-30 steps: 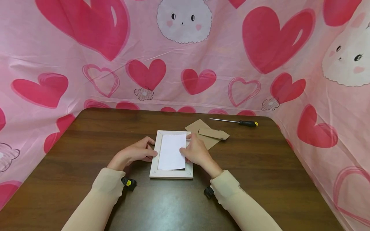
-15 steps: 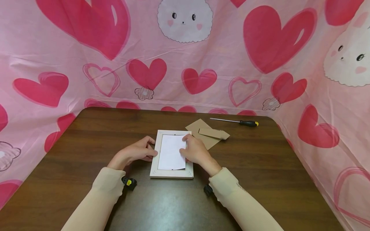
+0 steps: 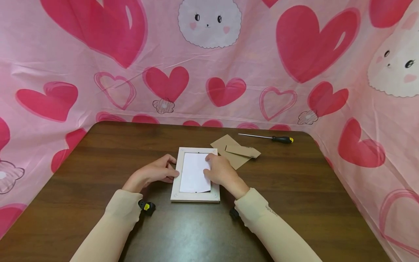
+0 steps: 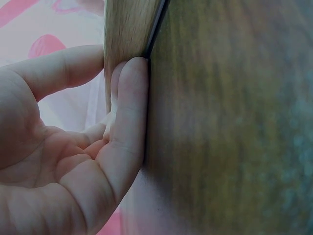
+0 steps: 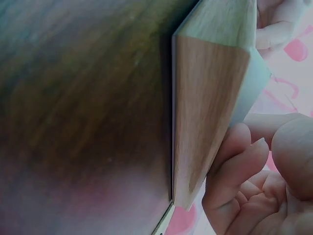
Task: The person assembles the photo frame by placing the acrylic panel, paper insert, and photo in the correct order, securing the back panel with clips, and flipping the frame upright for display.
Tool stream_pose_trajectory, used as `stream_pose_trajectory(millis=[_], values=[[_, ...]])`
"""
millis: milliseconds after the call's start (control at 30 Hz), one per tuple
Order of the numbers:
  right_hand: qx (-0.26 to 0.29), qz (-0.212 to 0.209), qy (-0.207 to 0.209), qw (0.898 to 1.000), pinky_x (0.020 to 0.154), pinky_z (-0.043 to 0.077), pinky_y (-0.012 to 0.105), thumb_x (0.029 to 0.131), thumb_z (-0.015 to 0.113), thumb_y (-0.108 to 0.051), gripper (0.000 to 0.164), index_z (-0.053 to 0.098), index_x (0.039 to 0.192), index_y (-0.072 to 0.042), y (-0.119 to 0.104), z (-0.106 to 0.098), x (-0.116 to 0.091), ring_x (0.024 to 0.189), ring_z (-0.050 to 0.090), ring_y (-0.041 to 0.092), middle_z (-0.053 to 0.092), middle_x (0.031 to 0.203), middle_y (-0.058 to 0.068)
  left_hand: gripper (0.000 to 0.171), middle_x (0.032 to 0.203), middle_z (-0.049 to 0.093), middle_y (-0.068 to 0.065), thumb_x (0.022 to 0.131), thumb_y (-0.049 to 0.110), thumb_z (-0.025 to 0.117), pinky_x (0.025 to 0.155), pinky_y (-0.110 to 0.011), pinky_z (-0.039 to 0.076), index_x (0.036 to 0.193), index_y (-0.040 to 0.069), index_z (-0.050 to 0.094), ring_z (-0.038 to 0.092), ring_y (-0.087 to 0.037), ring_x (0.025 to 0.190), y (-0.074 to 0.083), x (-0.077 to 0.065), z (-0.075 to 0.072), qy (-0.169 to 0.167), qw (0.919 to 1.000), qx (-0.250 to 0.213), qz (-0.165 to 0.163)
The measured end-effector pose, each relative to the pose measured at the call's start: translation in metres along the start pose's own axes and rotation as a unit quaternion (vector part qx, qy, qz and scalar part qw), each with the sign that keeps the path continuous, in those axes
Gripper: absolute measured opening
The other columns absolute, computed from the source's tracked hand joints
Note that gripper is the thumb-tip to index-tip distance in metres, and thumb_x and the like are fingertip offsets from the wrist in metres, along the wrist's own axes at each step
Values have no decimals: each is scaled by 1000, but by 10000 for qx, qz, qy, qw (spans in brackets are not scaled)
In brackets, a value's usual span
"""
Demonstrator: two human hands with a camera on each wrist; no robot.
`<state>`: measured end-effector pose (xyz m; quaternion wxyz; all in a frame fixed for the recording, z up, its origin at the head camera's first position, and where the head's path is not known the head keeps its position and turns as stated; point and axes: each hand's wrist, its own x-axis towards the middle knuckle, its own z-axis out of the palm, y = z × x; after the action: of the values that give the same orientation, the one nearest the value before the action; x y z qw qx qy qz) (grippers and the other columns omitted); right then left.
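A white picture frame (image 3: 175,185) lies face down or back up on the table, with a white sheet of paper (image 3: 194,174) over its opening. My left hand (image 3: 155,170) grips the frame's left edge, thumb on top; in the left wrist view its fingers (image 4: 129,93) lie along the wooden side. My right hand (image 3: 224,171) holds the sheet's right edge, thumb and forefinger on top. The right wrist view shows the sheet (image 5: 252,93) rising above the frame's side (image 5: 208,107), with curled fingers beside it. The sheet's lower right corner stands slightly raised.
Behind the frame to the right lies a brown backing board (image 3: 227,140) with a stand flap (image 3: 242,150). Farther back is a screwdriver (image 3: 282,139) with a black and yellow handle. A pink heart-patterned cloth (image 3: 196,58) hangs around the brown table (image 3: 294,203).
My right forefinger has shifted left from the frame's upper right edge onto the sheet, and the right wrist has drifted slightly left. The left hand keeps its hold on the frame.
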<state>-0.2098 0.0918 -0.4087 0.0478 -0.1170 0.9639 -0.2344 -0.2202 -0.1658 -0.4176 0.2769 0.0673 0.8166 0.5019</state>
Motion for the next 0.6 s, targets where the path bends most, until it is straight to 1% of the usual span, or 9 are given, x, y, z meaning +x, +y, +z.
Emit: stream_pose_trajectory(millis=[100, 233, 333, 433, 533, 600], values=[[-33, 60, -28, 10000, 95, 56, 49, 97, 75, -20, 41, 67, 134, -3, -1, 0, 0, 94, 63, 28, 74, 101, 12, 56, 107, 59, -16, 98, 14, 73, 96, -42, 60, 141, -1, 40, 63, -25, 97, 0, 0, 0, -6, 10000, -15, 3], [21, 120, -32, 9999, 94, 56, 50, 96, 76, -20, 41, 68, 133, -5, -1, -1, -1, 95, 63, 28, 74, 103, 12, 56, 107, 60, -16, 98, 14, 73, 97, -43, 59, 141, -1, 40, 63, -25, 97, 0, -1, -1, -23, 10000, -23, 26], [19, 113, -29, 9999, 92, 56, 49, 96, 76, -21, 41, 68, 133, -5, -1, -1, -1, 93, 62, 28, 72, 97, 11, 56, 107, 59, -16, 98, 14, 73, 97, -43, 59, 141, -1, 40, 63, -25, 97, 0, -1, -2, -37, 10000, -37, 36], [18, 116, -36, 9999, 86, 56, 46, 96, 76, -21, 41, 67, 133, -5, 0, -2, 0, 89, 61, 27, 68, 89, 8, 56, 107, 59, -16, 98, 14, 73, 97, -43, 59, 141, -1, 40, 64, -25, 97, 0, -1, -2, -49, 10000, -44, 32], [43, 151, -58, 9999, 81, 55, 44, 97, 76, -21, 42, 66, 134, -5, 0, -2, 0, 87, 60, 26, 64, 84, 6, 56, 106, 59, -16, 98, 14, 73, 97, -43, 59, 141, -1, 40, 64, -25, 96, 1, 0, -2, -46, 10000, -55, 26], [64, 176, -66, 9998, 81, 55, 44, 97, 75, -21, 42, 66, 135, -6, 0, -2, 0, 86, 59, 26, 63, 83, 5, 55, 105, 59, -16, 98, 14, 73, 97, -43, 59, 140, -1, 40, 63, -26, 96, 1, 0, -2, -45, 10000, -58, 27]])
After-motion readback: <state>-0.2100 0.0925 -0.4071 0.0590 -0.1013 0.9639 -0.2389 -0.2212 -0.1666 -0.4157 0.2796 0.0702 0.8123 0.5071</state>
